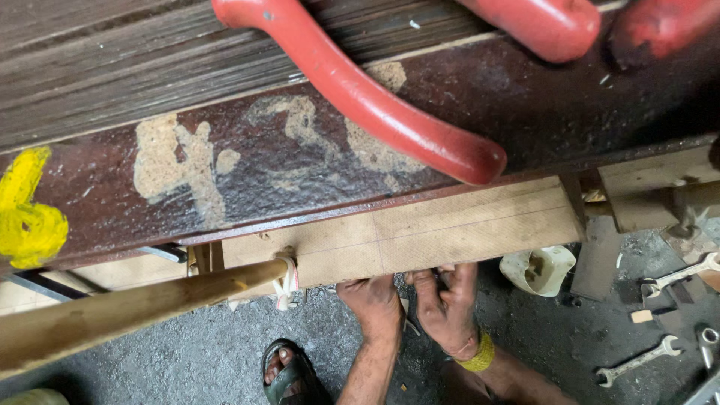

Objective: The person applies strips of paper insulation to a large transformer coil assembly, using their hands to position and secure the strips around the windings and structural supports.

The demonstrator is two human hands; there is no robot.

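a: where are the hands against that board?

b: both sit at six o'clock in the head view, pressed up to the lower edge of the pale wooden board (450,236) that runs under the dark steel beam (315,161). the left hand (373,304) meets the board from below, with the board at its twelve o'clock. the right hand (448,304) is just beside it at three o'clock, also touching that edge.

a: open or closed?

b: the left hand is curled, fingers tucked under the board edge and hidden, so i cannot tell what it grips. the right hand is bent into a loose fist at the edge; whether it holds anything i cannot tell.

a: and the arms?

b: both forearms rise from six o'clock, wrists bent, knuckles toward the camera. a yellow band (480,358) wraps the right wrist.

a: anything else close by?

b: a wooden handle (127,311) at nine o'clock, red plier handles (367,97) at twelve, a sandalled foot (289,375) at seven, spanners (637,361) on the floor at four.
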